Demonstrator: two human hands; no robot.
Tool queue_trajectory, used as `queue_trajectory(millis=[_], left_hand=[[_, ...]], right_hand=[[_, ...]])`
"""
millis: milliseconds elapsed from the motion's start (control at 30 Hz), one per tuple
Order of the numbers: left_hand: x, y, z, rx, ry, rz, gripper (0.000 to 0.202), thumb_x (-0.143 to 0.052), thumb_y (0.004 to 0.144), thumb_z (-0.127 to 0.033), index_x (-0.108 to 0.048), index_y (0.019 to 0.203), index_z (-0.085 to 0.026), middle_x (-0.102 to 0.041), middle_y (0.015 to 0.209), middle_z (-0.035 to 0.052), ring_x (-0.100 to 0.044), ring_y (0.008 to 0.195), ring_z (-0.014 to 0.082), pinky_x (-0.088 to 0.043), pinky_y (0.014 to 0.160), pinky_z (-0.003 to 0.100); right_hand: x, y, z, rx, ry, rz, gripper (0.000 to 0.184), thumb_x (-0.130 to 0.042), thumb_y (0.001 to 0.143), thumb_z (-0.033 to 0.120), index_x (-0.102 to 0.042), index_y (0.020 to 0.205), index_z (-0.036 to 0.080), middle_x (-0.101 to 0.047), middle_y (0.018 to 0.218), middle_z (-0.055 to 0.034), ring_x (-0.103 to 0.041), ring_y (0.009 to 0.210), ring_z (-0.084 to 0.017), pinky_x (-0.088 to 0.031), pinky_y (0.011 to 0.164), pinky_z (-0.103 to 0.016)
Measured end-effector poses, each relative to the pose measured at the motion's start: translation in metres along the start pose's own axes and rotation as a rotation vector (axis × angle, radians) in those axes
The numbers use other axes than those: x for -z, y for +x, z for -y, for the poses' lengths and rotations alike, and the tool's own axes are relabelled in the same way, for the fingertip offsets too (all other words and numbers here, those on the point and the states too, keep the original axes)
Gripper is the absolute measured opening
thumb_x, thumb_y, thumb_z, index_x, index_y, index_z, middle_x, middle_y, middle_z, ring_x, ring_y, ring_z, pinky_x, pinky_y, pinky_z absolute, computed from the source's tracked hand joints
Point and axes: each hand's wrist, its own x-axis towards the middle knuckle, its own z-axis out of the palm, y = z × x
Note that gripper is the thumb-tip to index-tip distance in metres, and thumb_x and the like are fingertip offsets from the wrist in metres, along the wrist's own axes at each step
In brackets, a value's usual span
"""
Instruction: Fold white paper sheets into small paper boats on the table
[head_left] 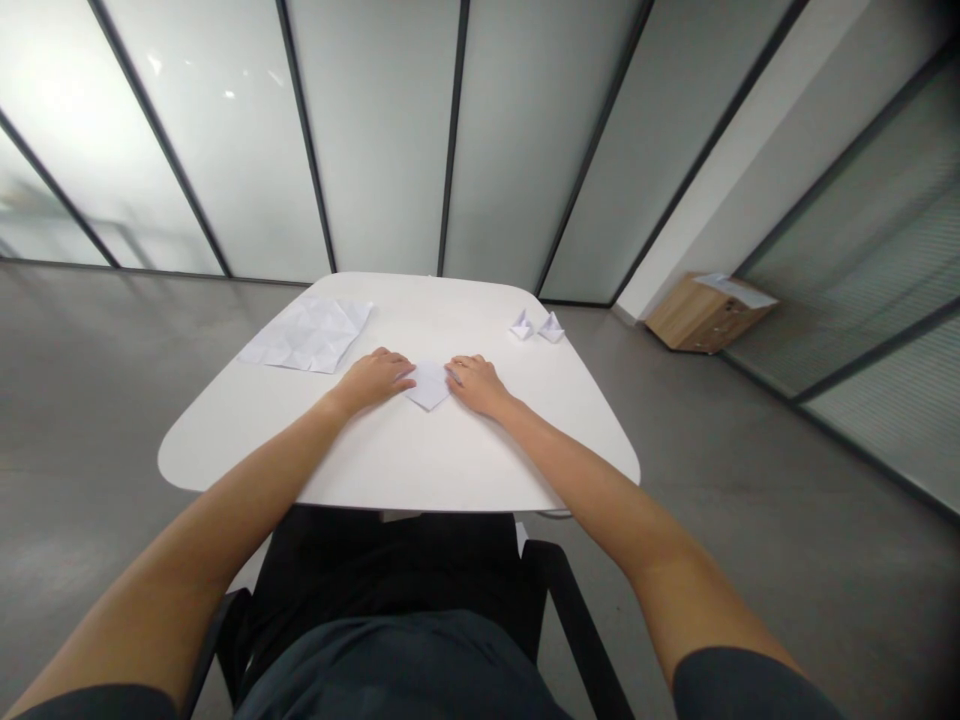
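Observation:
A small folded piece of white paper (429,388) lies on the table in front of me, one corner pointing toward my body. My left hand (377,378) is closed on its left edge, thumb along the near side and fingers curled. On the opposite edge, my right hand (477,384) grips the paper with bent fingers. Both hands rest low against the tabletop and cover the paper's side corners. Two small folded paper boats, one on the left (521,325) and another on the right (551,328), stand beyond my right hand.
A creased white sheet (307,335) lies flat at the table's left. The white table (420,470) has rounded corners. Black chair armrests (574,620) flank my legs. A wooden cabinet (694,315) stands on the floor at right, and frosted glass panels (375,130) rise behind the table.

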Motion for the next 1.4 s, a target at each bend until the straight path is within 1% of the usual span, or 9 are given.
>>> queue_trajectory(millis=[100, 233, 367, 500, 733, 867, 1000, 1200, 1400], left_hand=[[0.000, 0.000, -0.003, 0.039, 0.017, -0.013, 0.042, -0.049, 0.106, -0.051, -0.075, 0.130, -0.027, -0.072, 0.136, 0.0093, -0.061, 0.124, 0.0287, -0.045, 0.111, 0.042], [0.000, 0.001, -0.003, 0.078, 0.017, -0.012, 0.041, -0.051, 0.105, -0.051, -0.076, 0.127, -0.027, -0.073, 0.134, 0.0090, -0.061, 0.123, 0.0285, -0.046, 0.110, 0.041], [-0.001, 0.004, 0.006, 0.067, -0.003, 0.003, 0.041, -0.051, 0.104, -0.048, -0.077, 0.124, -0.024, -0.074, 0.134, 0.0105, -0.064, 0.123, 0.0286, -0.045, 0.113, 0.042], [0.000, 0.006, 0.017, 0.073, -0.076, 0.030, 0.038, -0.056, 0.100, -0.044, -0.077, 0.121, -0.021, -0.077, 0.129, 0.0105, -0.068, 0.121, 0.0283, -0.044, 0.115, 0.043], [0.001, 0.004, 0.029, 0.114, -0.256, 0.013, 0.033, -0.062, 0.089, -0.040, -0.075, 0.113, -0.022, -0.079, 0.116, 0.0077, -0.072, 0.110, 0.0264, -0.053, 0.101, 0.038], [0.003, 0.001, 0.028, 0.128, -0.298, -0.005, 0.036, -0.063, 0.086, -0.039, -0.072, 0.116, -0.022, -0.079, 0.110, 0.0074, -0.073, 0.102, 0.0251, -0.056, 0.094, 0.037], [0.004, -0.002, 0.024, 0.132, -0.356, -0.012, 0.037, -0.060, 0.085, -0.034, -0.069, 0.120, -0.023, -0.079, 0.105, 0.0052, -0.074, 0.094, 0.0220, -0.056, 0.089, 0.034], [0.005, -0.002, 0.026, 0.094, -0.411, 0.043, 0.023, -0.058, 0.083, -0.027, -0.072, 0.099, -0.021, -0.078, 0.094, 0.0035, -0.072, 0.084, 0.0185, -0.056, 0.082, 0.029], [0.019, -0.006, 0.026, 0.078, -0.432, 0.091, 0.021, -0.060, 0.080, -0.023, -0.076, 0.093, -0.020, -0.078, 0.091, 0.0020, -0.072, 0.083, 0.0166, -0.055, 0.081, 0.025]], right_hand=[[-0.002, 0.001, -0.001, 0.001, 0.005, 0.006, 0.040, -0.049, 0.109, 0.035, -0.066, 0.143, 0.024, -0.059, 0.156, -0.0108, -0.051, 0.137, -0.034, -0.045, 0.111, -0.052], [-0.004, 0.004, -0.003, -0.006, 0.044, -0.007, 0.037, -0.053, 0.107, 0.033, -0.068, 0.139, 0.023, -0.064, 0.150, -0.0112, -0.054, 0.134, -0.032, -0.044, 0.112, -0.050], [-0.004, 0.006, -0.007, -0.028, 0.088, -0.025, 0.032, -0.058, 0.105, 0.033, -0.071, 0.132, 0.021, -0.068, 0.140, -0.0113, -0.056, 0.130, -0.028, -0.044, 0.112, -0.046], [-0.003, 0.008, -0.014, -0.026, 0.125, -0.028, 0.024, -0.060, 0.104, 0.029, -0.074, 0.122, 0.021, -0.071, 0.132, -0.0100, -0.059, 0.125, -0.025, -0.045, 0.110, -0.040], [-0.002, 0.008, -0.023, 0.023, 0.160, -0.038, 0.018, -0.063, 0.101, 0.023, -0.076, 0.113, 0.019, -0.073, 0.122, -0.0092, -0.062, 0.118, -0.023, -0.046, 0.107, -0.036], [0.001, 0.007, -0.024, 0.043, 0.162, -0.035, 0.018, -0.063, 0.099, 0.020, -0.076, 0.110, 0.019, -0.073, 0.118, -0.0090, -0.064, 0.114, -0.023, -0.046, 0.106, -0.034], [0.002, 0.006, -0.028, 0.086, 0.168, -0.038, 0.018, -0.063, 0.096, 0.015, -0.077, 0.108, 0.017, -0.073, 0.116, -0.0093, -0.065, 0.110, -0.022, -0.046, 0.104, -0.032], [0.002, 0.006, -0.033, 0.171, 0.184, -0.071, 0.019, -0.064, 0.090, 0.009, -0.078, 0.100, 0.017, -0.074, 0.106, -0.0090, -0.066, 0.104, -0.022, -0.047, 0.099, -0.031], [0.003, 0.006, -0.035, 0.248, 0.191, -0.076, 0.020, -0.067, 0.085, 0.005, -0.080, 0.094, 0.017, -0.077, 0.103, -0.0094, -0.069, 0.102, -0.024, -0.048, 0.100, -0.033]])
